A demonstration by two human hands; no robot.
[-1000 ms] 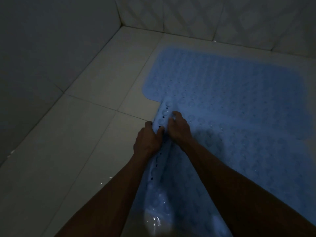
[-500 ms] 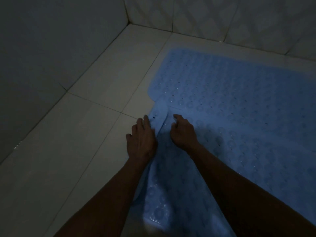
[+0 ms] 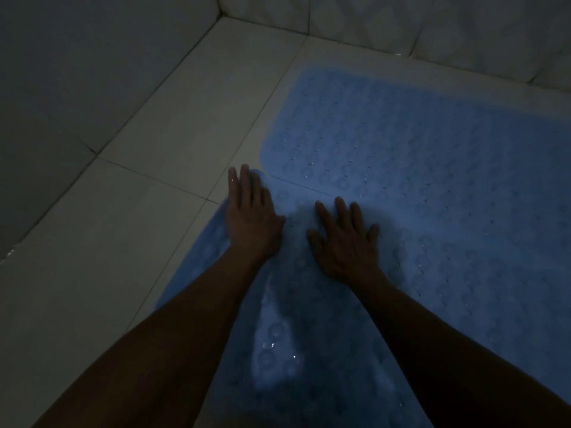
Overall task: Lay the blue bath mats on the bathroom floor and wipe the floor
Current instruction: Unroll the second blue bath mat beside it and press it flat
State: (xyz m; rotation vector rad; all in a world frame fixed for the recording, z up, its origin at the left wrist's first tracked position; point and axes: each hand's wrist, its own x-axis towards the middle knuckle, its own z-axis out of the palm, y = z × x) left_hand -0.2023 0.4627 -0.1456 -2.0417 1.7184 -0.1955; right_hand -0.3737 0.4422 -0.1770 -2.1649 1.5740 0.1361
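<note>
- Lighting is dim; fine detail is limited.
- Far mat: a blue rectangular rubber bath mat with a dimpled, perforated surface (image 3: 432,156) lies flat on the pale tiled bathroom floor (image 3: 154,227), close to the far tiled wall (image 3: 401,23).
- Near mat: a second blue dimpled rubber bath mat (image 3: 278,335) runs from the bottom of the view up to the near edge of the far mat. Its far end meets or slightly overlaps that edge; which one lies on top cannot be told.
- Left hand (image 3: 250,211): palm down, fingers straight and close together, pressing the far left corner of the near mat, fingertips at the mat's edge beside bare tile. Nothing is pinched.
- Right hand (image 3: 346,239): palm down, fingers spread, pressing the mat surface just right of the left hand, near the seam. Nothing is pinched.
- Step in hand, as judged: laying the second mat, smoothing its far end flat against the floor.
- The near mat's middle shows a paler ridge between the forearms, probably not yet settled.
- Next move, as judged: work the flat palms nearward along the mat to press the ridge down and keep the seam straight. Wiping is not yet begun; no cloth is visible.
</note>
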